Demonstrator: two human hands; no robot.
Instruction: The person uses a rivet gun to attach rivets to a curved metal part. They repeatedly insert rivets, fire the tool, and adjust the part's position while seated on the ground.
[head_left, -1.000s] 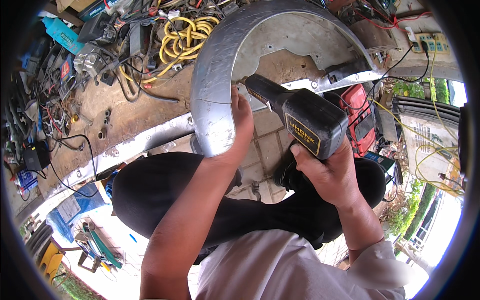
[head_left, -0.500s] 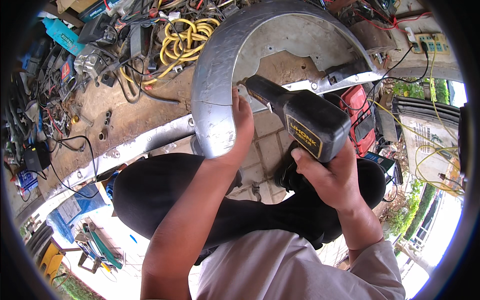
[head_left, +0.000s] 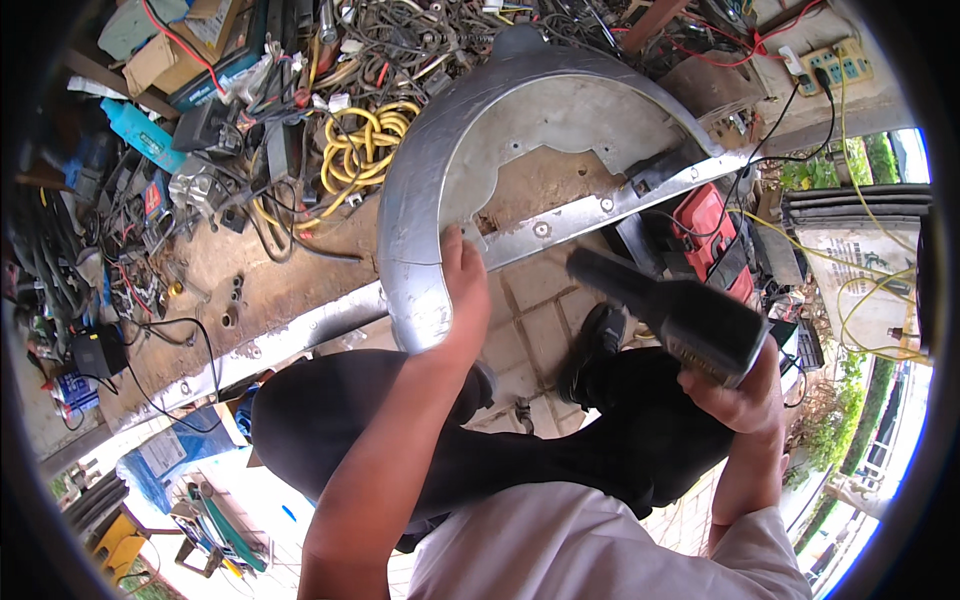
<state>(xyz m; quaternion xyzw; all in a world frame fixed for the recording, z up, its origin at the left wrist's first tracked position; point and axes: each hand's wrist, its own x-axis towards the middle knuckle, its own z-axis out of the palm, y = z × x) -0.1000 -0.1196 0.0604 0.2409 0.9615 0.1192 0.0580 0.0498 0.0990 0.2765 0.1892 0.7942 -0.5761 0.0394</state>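
Note:
A silver-grey curved fender (head_left: 408, 220) rests on the worn workbench, with its lower left end hanging past the front edge. A thin dark crack-like line runs across that end. My left hand (head_left: 468, 295) grips the fender's inner rim beside the line, fingers on the inside face. Off to the right, my right hand (head_left: 740, 395) is closed round the rear of a black cordless power tool (head_left: 690, 320) with a long narrow nose. The tool is slightly blurred, and its nose points up-left, apart from the fender. Most of the right-hand fingers are hidden beneath it.
The workbench (head_left: 290, 300) has a pale metal front edge. A coiled yellow cable (head_left: 365, 150), a teal bottle (head_left: 145, 135) and tangled wires crowd its back left. To the right are a red case (head_left: 700, 230) and a power strip (head_left: 845, 65) with trailing cords.
My right hand has drawn the tool back and to the right, its nose leaving the fender's inner edge. My left hand keeps its hold on the fender. The view has shifted slightly.

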